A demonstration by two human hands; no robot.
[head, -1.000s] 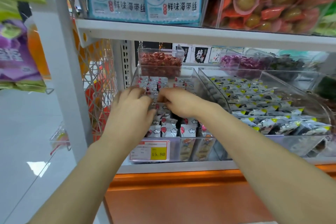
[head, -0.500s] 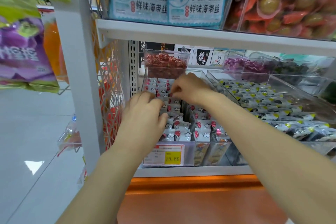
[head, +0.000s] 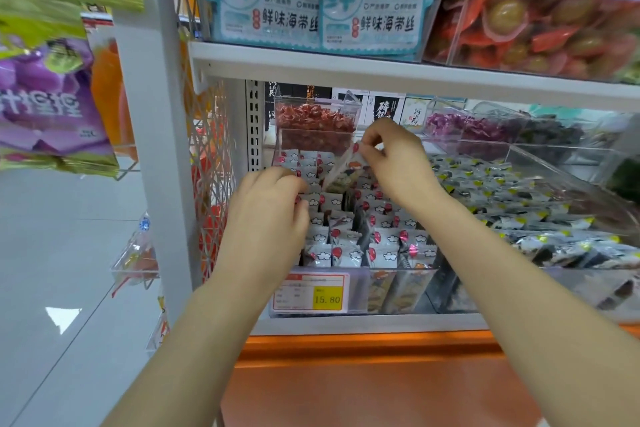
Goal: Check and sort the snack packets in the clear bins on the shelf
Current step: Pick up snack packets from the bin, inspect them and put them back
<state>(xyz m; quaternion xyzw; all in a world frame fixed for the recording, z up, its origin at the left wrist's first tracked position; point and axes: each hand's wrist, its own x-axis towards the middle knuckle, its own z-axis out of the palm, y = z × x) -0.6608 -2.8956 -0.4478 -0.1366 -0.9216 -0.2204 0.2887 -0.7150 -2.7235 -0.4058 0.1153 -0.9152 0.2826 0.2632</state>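
Pinching a small white foil packet with a red mark (head: 343, 170) by its top edge, the right hand (head: 398, 163) holds it above the clear plastic bin (head: 358, 288). The left hand (head: 268, 215) curls into the standing rows (head: 381, 236); grip undeterminable. Recommendation: reseat the packet upright, label forward.

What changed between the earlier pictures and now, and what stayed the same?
The right hand moved back and up and now pinches one packet, lifted out of the other packets. The left hand stayed low among them in the bin.
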